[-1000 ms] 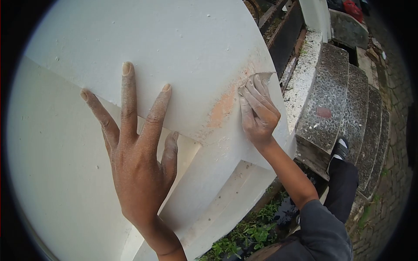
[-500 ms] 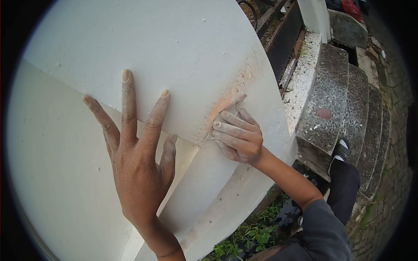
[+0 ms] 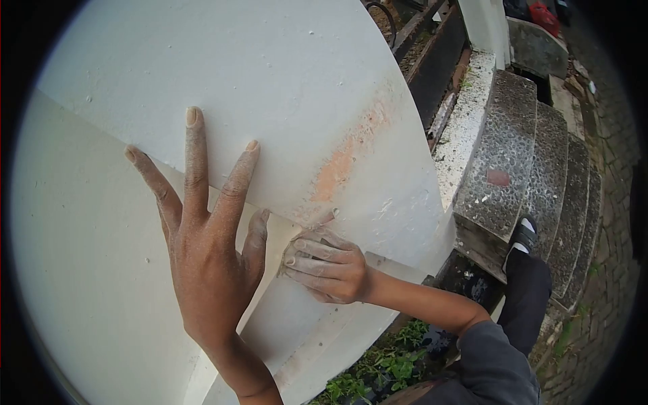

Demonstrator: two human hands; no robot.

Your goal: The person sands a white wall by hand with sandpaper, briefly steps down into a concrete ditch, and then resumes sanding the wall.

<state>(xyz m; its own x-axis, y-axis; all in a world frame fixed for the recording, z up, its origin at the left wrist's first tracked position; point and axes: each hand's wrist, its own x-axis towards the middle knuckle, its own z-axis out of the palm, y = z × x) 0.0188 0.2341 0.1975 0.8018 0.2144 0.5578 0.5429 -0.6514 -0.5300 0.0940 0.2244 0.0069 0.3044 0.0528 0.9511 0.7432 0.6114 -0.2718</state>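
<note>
My left hand (image 3: 212, 270): open, fingers spread apart, laid against the white wall (image 3: 283, 88), dust over the fingers and thumb
My right hand (image 3: 331, 266): fingers bunched together, clamped on a thin sheet (image 3: 327, 219), near my left thumb
Thin sheet: at the lower corner of the upper wall face, its curled, reddish edge poking out above my knuckles, the rest mostly hidden by my fingers
Bare patch (image 3: 334, 175): orange-pink and rough-edged, running slantwise over the white face, just above the sheet
In the way: my right hand covers the corner where the faces meet, and my left hand covers part of the seam
Below the wall: green plants (image 3: 395, 368) close to my dark grey sleeve (image 3: 496, 358)
To the right: rough pebbled steps (image 3: 503, 152) with a dull red square (image 3: 498, 177) set in the top one, a dark shoe (image 3: 524, 233) on them, and brick paving (image 3: 607, 223) beyond
Top right: dark metal bars (image 3: 439, 74) beside a speckled white ledge (image 3: 466, 135), and a red bag (image 3: 544, 17) farther off
Writing: any marking on the red bag is too small to tell
</note>
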